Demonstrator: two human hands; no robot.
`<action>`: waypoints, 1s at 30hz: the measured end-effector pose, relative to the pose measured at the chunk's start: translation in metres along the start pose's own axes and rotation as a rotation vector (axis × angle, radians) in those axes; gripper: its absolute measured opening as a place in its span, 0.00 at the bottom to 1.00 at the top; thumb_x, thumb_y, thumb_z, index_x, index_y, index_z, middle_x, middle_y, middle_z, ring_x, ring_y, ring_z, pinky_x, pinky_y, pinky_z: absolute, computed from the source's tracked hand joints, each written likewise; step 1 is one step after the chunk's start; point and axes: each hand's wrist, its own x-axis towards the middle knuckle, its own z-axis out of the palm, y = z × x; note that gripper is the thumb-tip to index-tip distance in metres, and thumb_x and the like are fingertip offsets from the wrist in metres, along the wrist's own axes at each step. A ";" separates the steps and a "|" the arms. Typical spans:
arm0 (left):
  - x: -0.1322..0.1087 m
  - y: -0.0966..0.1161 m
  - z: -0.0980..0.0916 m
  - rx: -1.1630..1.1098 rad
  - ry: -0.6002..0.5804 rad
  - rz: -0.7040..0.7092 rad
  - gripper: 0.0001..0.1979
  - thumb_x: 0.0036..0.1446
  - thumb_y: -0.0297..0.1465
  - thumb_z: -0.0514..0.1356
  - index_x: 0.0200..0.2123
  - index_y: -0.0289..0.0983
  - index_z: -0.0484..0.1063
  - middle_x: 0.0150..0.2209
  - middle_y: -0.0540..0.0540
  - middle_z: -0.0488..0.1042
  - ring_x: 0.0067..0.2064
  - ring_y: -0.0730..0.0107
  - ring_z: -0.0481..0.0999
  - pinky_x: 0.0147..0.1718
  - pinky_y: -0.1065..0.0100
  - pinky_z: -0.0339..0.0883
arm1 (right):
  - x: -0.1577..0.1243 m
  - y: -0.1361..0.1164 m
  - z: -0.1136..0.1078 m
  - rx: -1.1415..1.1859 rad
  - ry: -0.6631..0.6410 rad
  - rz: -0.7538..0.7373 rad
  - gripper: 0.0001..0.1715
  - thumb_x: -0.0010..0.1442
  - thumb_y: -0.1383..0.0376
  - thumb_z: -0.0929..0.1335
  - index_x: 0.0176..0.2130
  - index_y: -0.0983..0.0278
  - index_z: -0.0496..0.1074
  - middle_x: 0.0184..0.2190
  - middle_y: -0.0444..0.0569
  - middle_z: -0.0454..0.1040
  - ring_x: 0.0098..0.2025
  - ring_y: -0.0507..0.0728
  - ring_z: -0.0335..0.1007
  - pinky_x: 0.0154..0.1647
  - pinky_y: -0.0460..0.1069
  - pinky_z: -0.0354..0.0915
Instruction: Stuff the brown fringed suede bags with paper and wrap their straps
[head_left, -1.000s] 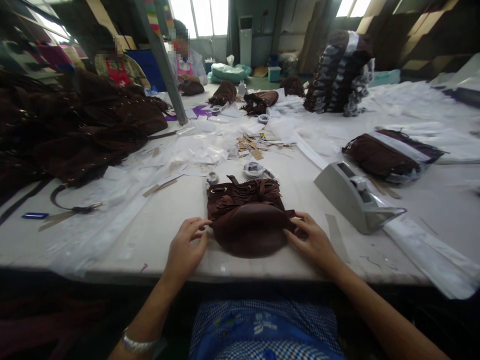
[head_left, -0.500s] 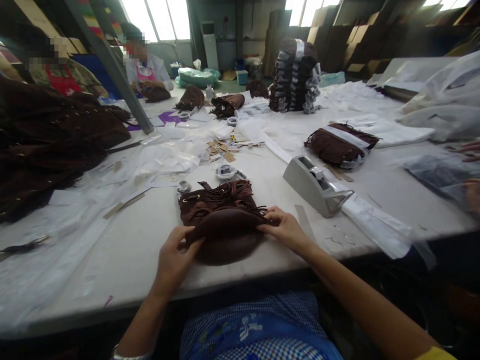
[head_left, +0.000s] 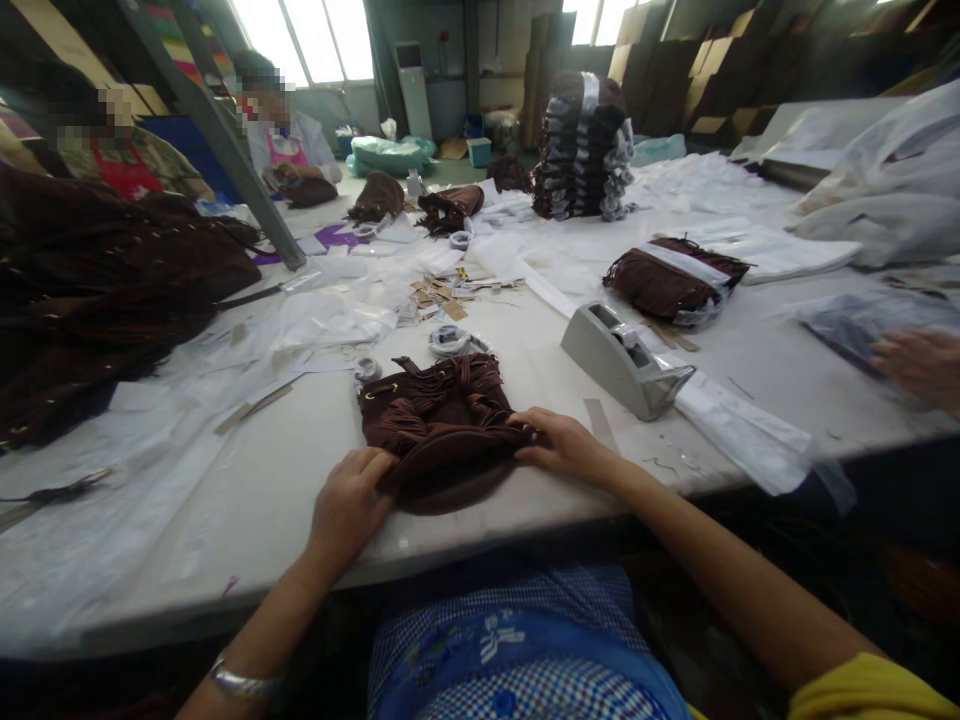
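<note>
A dark brown fringed bag (head_left: pixel 442 420) lies on the table in front of me, its rounded base toward my body and its eyelets at the far end. My left hand (head_left: pixel 351 500) grips the left side of the base, fingers bent around the edge. At the right side, my right hand (head_left: pixel 559 445) pinches the edge near the fringe. Just beyond the bag are a coiled grey-white strap or tape (head_left: pixel 450 341) and a small roll (head_left: pixel 367 371). A grey tape dispenser (head_left: pixel 624 360) stands right of my right hand.
A flat wrapped brown bundle (head_left: pixel 675 278) lies behind the dispenser, with a tall banded stack (head_left: pixel 581 145) farther back. Brown bags (head_left: pixel 97 300) are heaped at left beside a slanted metal post (head_left: pixel 247 170). Another person's hand (head_left: pixel 919 365) rests over plastic at right. Two people sit across the table.
The bag's raised base has been pressed lower and flatter, with both hands still at its sides. The other person's hand at right has come farther into view over the plastic.
</note>
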 end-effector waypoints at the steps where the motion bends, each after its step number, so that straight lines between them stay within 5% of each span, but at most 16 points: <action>1: 0.000 -0.001 -0.001 -0.001 -0.002 0.007 0.05 0.56 0.28 0.56 0.37 0.39 0.69 0.37 0.45 0.72 0.42 0.58 0.70 0.40 0.61 0.64 | 0.001 -0.001 -0.002 0.017 -0.006 0.001 0.18 0.59 0.65 0.71 0.49 0.61 0.70 0.41 0.47 0.72 0.36 0.53 0.69 0.39 0.47 0.65; 6: -0.001 -0.009 0.002 -0.198 -0.049 -0.049 0.09 0.52 0.27 0.56 0.38 0.39 0.68 0.36 0.47 0.70 0.39 0.62 0.71 0.38 0.64 0.67 | 0.002 -0.010 0.006 0.029 0.105 0.081 0.10 0.51 0.71 0.70 0.38 0.64 0.73 0.31 0.43 0.71 0.30 0.51 0.66 0.33 0.45 0.63; 9: -0.002 -0.010 0.004 -0.311 -0.053 -0.127 0.08 0.52 0.29 0.57 0.38 0.39 0.68 0.37 0.48 0.71 0.38 0.64 0.72 0.38 0.66 0.68 | 0.000 -0.011 0.013 0.023 0.153 0.198 0.15 0.51 0.72 0.69 0.41 0.63 0.73 0.25 0.40 0.69 0.26 0.50 0.64 0.30 0.45 0.62; 16: -0.001 -0.010 0.001 -0.534 -0.044 -0.227 0.10 0.56 0.37 0.59 0.39 0.38 0.70 0.38 0.49 0.71 0.41 0.66 0.72 0.41 0.69 0.69 | 0.001 -0.008 0.008 0.208 0.095 0.148 0.19 0.58 0.64 0.69 0.50 0.58 0.76 0.49 0.49 0.76 0.46 0.58 0.75 0.50 0.52 0.69; 18: 0.001 -0.011 -0.001 -0.558 -0.059 -0.240 0.11 0.56 0.38 0.60 0.38 0.38 0.70 0.37 0.49 0.72 0.40 0.66 0.72 0.41 0.69 0.68 | 0.006 -0.010 0.007 0.360 0.040 0.158 0.19 0.58 0.62 0.70 0.49 0.59 0.77 0.47 0.47 0.78 0.49 0.59 0.74 0.53 0.53 0.68; 21: 0.002 -0.013 -0.003 -0.567 -0.085 -0.261 0.12 0.56 0.39 0.60 0.38 0.37 0.70 0.36 0.49 0.72 0.40 0.66 0.72 0.40 0.68 0.69 | 0.013 -0.015 0.006 0.470 0.047 0.254 0.17 0.53 0.60 0.73 0.43 0.63 0.77 0.37 0.47 0.81 0.39 0.59 0.78 0.42 0.51 0.72; 27: -0.007 -0.016 -0.003 -0.614 -0.042 -0.309 0.07 0.56 0.34 0.59 0.36 0.37 0.68 0.36 0.49 0.70 0.40 0.67 0.72 0.38 0.69 0.70 | 0.008 -0.018 0.003 0.149 0.181 0.247 0.09 0.52 0.64 0.72 0.36 0.62 0.74 0.30 0.45 0.78 0.32 0.56 0.74 0.34 0.48 0.67; 30: -0.010 -0.014 -0.001 -0.578 0.019 -0.296 0.05 0.55 0.32 0.58 0.32 0.38 0.66 0.34 0.50 0.69 0.38 0.68 0.71 0.36 0.70 0.70 | 0.002 -0.016 0.008 -0.113 0.134 0.213 0.11 0.53 0.67 0.69 0.39 0.61 0.71 0.28 0.43 0.76 0.29 0.55 0.71 0.30 0.47 0.62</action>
